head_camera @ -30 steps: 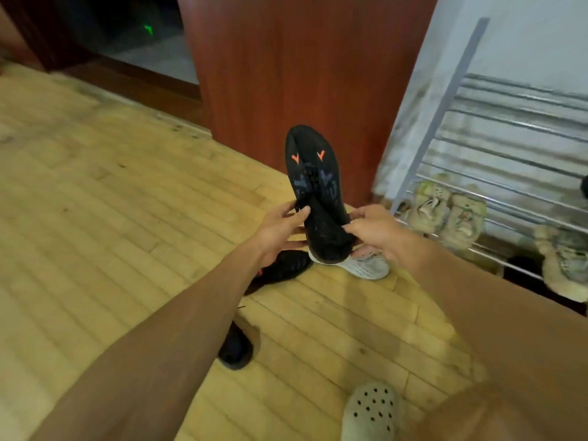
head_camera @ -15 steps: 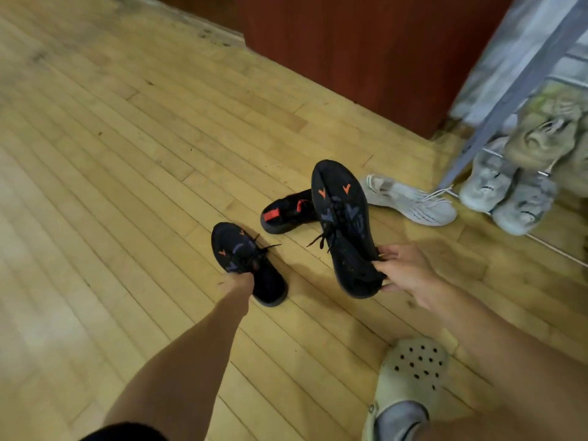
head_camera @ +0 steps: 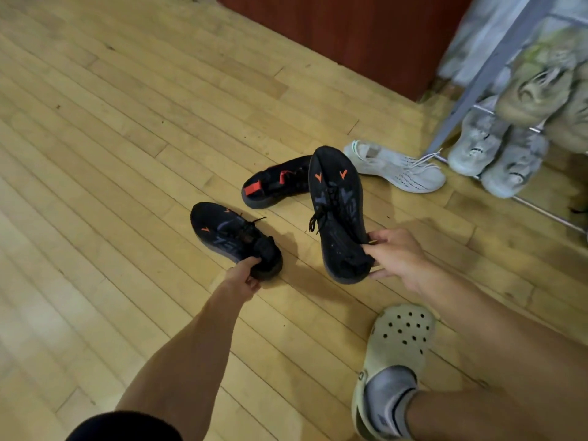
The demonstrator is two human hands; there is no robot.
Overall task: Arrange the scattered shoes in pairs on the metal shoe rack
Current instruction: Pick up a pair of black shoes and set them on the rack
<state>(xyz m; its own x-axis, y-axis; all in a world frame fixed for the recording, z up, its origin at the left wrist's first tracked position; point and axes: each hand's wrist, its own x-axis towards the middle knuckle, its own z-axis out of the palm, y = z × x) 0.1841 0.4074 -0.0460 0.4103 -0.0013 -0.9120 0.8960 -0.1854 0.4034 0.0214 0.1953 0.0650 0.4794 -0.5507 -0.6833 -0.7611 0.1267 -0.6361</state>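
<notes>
While my right hand (head_camera: 394, 259) keeps its fingers (head_camera: 383, 237) pinched on the heel collar of a black sneaker (head_camera: 337, 211), the shoe hangs toe-away, its knit upper facing me with two orange chevrons near the toe and loose black laces trailing off its left side. My left hand (head_camera: 245, 278) reaches down to the matching sneaker (head_camera: 232, 237) on the wood floor (head_camera: 127, 154), the fingers curled narrowly around its heel; that shoe lies flat, toe pointing far-left, with the same orange mark and grey lettering on a soft fabric upper.

Just beyond the held shoe, a third black shoe (head_camera: 273, 186) with red-orange lining rests on the floor, partly hidden behind it. To its right lies a white knit sneaker (head_camera: 394, 167), laces spilling toward the leg of the metal shoe rack (head_camera: 477, 90) at the far right. Pale grey and tan chunky shoes (head_camera: 496, 151) sit on and under the rack's thin bars, blurred. Near right, my foot wears a cream perforated clog (head_camera: 397, 342) over a grey sock. The floor is narrow yellowish planks, matte and scuffed; a red-brown panel (head_camera: 334, 33) stands at the far edge.
</notes>
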